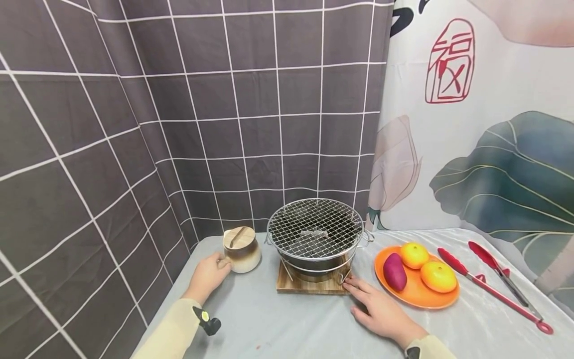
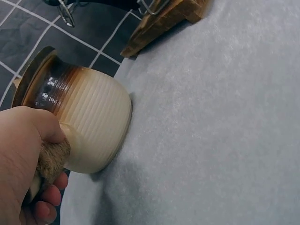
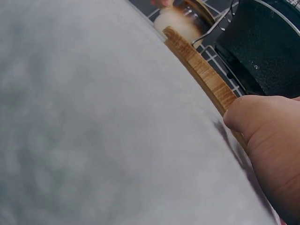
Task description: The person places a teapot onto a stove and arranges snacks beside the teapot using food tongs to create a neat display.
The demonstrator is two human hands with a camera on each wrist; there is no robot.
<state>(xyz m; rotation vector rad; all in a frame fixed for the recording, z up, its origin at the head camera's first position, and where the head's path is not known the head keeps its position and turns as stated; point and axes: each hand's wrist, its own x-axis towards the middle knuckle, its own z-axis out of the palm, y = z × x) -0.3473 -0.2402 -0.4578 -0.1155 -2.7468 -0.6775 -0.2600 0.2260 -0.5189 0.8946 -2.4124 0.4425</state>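
The left hand (image 1: 210, 275) gripped the handle (image 2: 54, 158) of the lidded pot (image 1: 244, 258), left on the worktop (image 1: 251, 321). The right hand (image 1: 378, 313), fingers extended, touched the wooden board's (image 1: 290, 282) near right corner, beneath the grill (image 1: 316, 229). An orange plate (image 1: 411, 293) lay right.

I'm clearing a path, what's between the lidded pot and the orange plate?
In the head view, the grill on its wooden board stands between pot and plate; the right hand is at the board's corner.
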